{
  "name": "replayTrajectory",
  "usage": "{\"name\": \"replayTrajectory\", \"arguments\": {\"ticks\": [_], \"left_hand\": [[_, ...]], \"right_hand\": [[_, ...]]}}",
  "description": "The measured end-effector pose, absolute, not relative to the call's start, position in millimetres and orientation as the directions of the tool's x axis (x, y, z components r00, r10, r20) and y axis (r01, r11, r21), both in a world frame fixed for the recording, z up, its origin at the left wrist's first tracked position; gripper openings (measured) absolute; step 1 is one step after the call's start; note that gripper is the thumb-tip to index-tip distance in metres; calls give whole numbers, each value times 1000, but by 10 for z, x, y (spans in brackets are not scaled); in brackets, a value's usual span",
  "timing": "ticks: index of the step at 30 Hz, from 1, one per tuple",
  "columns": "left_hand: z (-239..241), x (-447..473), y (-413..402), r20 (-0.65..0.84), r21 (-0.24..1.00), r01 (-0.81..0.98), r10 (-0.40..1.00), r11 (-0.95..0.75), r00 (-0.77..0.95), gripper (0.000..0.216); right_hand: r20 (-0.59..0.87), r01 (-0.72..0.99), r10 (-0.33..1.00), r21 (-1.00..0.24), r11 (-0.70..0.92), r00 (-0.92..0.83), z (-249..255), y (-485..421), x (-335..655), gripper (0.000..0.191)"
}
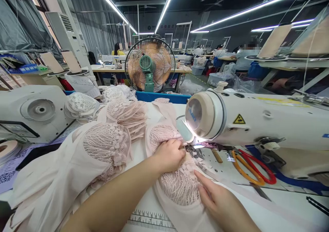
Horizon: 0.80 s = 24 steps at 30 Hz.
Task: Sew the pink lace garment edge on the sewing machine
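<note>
A pale pink lace bra lies under the head of a white sewing machine, with its far cup beyond the needle area and its near cup toward me. My left hand is closed on the fabric between the cups, right beside the presser foot. At the near cup's right edge, my right hand grips the bra's edge between thumb and fingers. The machine's lamp lights the stitching spot; the needle itself is too small to make out.
Left of the work lie a pile of similar bras and stacked lace cups. Orange-handled and red-handled scissors rest under the machine arm. A fan stands ahead. Another machine is at left; a ruler scale marks the near table.
</note>
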<state>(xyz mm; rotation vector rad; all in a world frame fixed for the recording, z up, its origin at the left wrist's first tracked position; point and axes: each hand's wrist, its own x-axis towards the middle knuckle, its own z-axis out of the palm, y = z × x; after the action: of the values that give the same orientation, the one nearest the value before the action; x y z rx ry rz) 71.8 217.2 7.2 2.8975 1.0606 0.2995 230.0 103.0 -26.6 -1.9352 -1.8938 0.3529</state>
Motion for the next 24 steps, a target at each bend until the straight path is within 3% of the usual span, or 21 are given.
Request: {"name": "replayTrajectory", "arguments": {"ticks": [7, 19, 24], "left_hand": [[172, 769, 2106, 54, 111, 729, 736, -676, 674, 32], [147, 847, 2025, 72, 135, 806, 817, -576, 572, 38], [193, 821, 2031, 85, 166, 781, 797, -603, 597, 38]], "right_hand": [[-150, 875, 986, -483, -15, -66, -182, 1150, 2420, 54], [-84, 901, 996, -434, -17, -21, -175, 1196, 2395, 59], [-177, 909, 983, -414, -36, -42, -146, 1211, 2393, 58]]}}
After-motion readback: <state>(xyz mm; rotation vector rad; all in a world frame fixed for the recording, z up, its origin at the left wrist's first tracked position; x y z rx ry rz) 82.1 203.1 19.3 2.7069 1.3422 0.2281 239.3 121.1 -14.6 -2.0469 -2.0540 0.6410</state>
